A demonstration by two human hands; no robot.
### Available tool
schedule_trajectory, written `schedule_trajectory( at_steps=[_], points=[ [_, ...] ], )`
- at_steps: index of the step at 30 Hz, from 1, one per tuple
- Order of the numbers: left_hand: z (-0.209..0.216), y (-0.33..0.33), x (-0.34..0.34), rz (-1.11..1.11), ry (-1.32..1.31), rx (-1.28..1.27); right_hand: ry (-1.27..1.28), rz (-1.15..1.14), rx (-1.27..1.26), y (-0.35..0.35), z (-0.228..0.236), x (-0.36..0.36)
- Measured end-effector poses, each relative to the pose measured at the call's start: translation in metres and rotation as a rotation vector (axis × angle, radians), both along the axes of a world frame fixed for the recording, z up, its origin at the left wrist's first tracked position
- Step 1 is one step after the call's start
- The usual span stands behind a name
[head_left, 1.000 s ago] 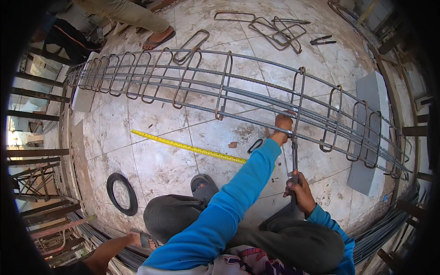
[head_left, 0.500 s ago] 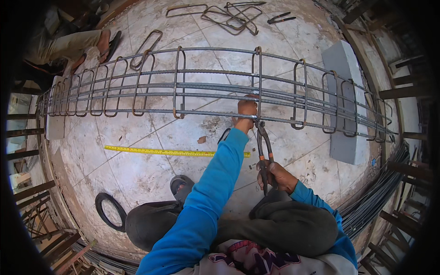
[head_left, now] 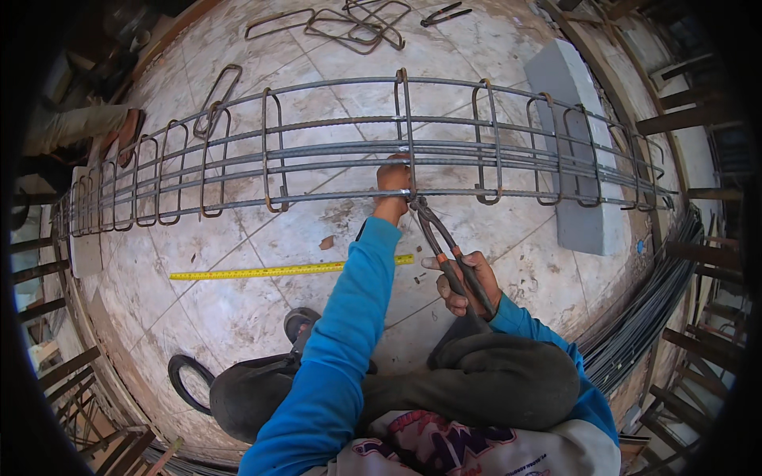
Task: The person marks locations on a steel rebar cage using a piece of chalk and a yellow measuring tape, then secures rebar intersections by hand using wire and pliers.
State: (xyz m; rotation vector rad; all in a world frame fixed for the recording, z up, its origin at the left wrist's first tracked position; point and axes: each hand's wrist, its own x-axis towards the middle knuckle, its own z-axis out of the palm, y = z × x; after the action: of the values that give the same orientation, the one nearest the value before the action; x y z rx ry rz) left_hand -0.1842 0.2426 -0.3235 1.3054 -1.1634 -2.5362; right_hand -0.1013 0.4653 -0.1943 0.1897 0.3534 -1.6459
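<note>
A long rebar cage (head_left: 333, 163) of ribbed bars and rectangular stirrups runs across in front of me. My left hand (head_left: 393, 176) is closed at the cage's near side, next to a middle stirrup (head_left: 408, 107). Bars partly hide its fingers, so which bar they grip is unclear. My right hand (head_left: 474, 285) holds long-handled pincers (head_left: 429, 219) with orange bands, the handles a little apart. The pincer jaws meet the near bar at its crossing with that stirrup, right beside my left hand. Any tie wire there is too small to make out.
A yellow measuring tape (head_left: 278, 271) lies on the tiled floor. Grey blocks (head_left: 586, 214) stand under the cage ends. Loose stirrups (head_left: 349, 32) and another hand tool (head_left: 446, 14) lie beyond. A black coil (head_left: 190, 385) is at left, bundled rods (head_left: 647, 301) at right. Another person's foot (head_left: 129, 135) shows.
My view has shifted, so the cage appears farther left. The pincers now slant more, their handles swung to the right of the jaws. My left hand keeps its place by the same stirrup.
</note>
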Motion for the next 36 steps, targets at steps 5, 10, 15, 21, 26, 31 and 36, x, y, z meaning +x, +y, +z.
schedule_trajectory(
  at_steps=[5, 10, 15, 21, 26, 31, 36],
  points=[
    [0.006, 0.000, 0.004, -0.014, 0.081, 0.004, 0.262, 0.129, 0.218, 0.005, -0.005, 0.002],
    [0.037, 0.001, 0.008, -0.037, 0.034, 0.078, 0.850, 0.389, 0.475, 0.021, -0.018, -0.001],
    [0.039, -0.005, 0.010, -0.045, 0.046, 0.114, 0.737, 0.363, 0.590, 0.038, -0.048, 0.015],
    [0.042, -0.001, 0.009, -0.049, 0.055, 0.050, 1.055, 0.481, 0.868, 0.058, -0.071, -0.009],
    [0.046, -0.006, 0.014, -0.159, 0.045, -0.030, 1.876, 0.446, 1.381, 0.076, -0.077, -0.027],
    [0.039, -0.021, 0.043, -0.271, -0.030, -0.357, 1.960, 0.431, 1.545, 0.087, -0.090, -0.029],
    [0.024, -0.045, 0.084, -0.836, -0.145, -0.647, 2.175, -0.037, 1.177, 0.068, -0.094, -0.011]
  ],
)
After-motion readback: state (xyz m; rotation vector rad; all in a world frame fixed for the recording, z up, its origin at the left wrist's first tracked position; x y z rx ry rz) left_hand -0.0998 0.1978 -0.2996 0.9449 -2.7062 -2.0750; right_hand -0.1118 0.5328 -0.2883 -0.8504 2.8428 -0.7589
